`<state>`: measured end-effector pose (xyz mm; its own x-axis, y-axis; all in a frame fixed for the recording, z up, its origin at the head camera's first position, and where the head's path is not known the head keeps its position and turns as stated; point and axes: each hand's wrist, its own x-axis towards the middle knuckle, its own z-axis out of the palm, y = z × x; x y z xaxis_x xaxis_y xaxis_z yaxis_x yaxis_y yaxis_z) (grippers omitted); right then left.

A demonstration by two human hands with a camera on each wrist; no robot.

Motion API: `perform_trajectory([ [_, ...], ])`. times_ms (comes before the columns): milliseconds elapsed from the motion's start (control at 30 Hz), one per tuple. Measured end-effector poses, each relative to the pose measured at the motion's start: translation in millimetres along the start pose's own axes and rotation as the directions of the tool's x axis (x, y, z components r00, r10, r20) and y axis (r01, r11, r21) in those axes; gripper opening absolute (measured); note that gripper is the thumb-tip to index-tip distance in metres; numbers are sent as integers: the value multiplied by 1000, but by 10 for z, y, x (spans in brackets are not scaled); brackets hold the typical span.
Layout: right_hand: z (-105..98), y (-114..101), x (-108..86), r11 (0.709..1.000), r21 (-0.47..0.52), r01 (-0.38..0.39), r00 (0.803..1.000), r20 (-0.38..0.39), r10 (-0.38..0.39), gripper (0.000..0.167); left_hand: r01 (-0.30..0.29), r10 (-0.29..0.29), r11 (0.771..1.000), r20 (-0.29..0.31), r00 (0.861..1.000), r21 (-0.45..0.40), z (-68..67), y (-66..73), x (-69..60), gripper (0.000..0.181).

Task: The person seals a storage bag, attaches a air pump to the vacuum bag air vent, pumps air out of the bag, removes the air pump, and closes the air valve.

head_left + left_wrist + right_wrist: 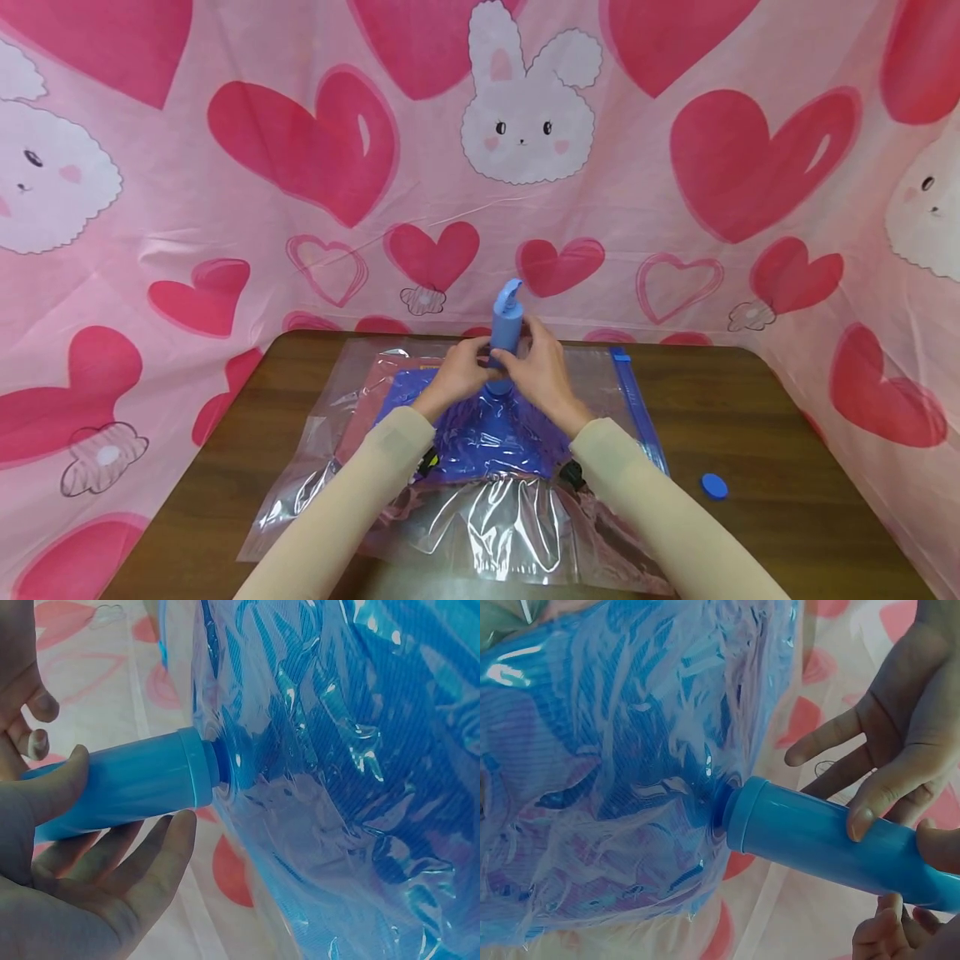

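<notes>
A blue hand pump (506, 331) stands upright on the bag's valve, its curved handle at the top. My left hand (459, 372) has its thumb on the barrel; the other fingers reach past the far side, loosely spread, in the left wrist view. From the right, my right hand (542, 372) holds the barrel higher up with thumb and fingers. In the left wrist view the pump's wider collar (195, 766) meets the clear plastic storage bag (322, 810). Blue ribbed fabric (622, 742) shows through the wrinkled film.
A round blue cap (714, 486) lies on the brown table (750, 417) at the right. The bag's blue zip strip (637, 400) runs along its right side. Reddish cloth (365, 408) shows inside at the left. A pink curtain (420, 192) with hearts stands behind the table.
</notes>
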<state>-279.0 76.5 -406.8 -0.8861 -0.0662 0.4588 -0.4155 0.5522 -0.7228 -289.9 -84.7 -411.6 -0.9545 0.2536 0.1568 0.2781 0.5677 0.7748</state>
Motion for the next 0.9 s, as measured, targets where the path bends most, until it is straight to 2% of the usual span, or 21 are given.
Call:
perform_trajectory([
  [233,-19,-26,-15,999,47,-1,996,90,-3,68,-10,10,1000,-3,1000,4,1,-15,-10,55],
  [400,12,-45,-18,1000,-6,1,1000,29,-1,83,-27,29,998,-29,999,50,-1,-20,5,54],
  [500,38,-42,1,1000,-14,-25,1000,-16,25,79,-43,46,996,-28,999,73,-5,-16,17,52],
  [567,43,-37,16,1000,-6,-29,999,-26,29,73,-43,44,997,-16,999,58,-3,-3,14,51],
  [667,26,-35,33,1000,8,-16,1000,-12,16,63,-26,26,999,3,1000,26,-2,15,2,48],
  [900,-7,-67,49,1000,18,1,1000,16,-1,60,-3,3,1000,0,1000,-4,-9,13,-2,51],
])
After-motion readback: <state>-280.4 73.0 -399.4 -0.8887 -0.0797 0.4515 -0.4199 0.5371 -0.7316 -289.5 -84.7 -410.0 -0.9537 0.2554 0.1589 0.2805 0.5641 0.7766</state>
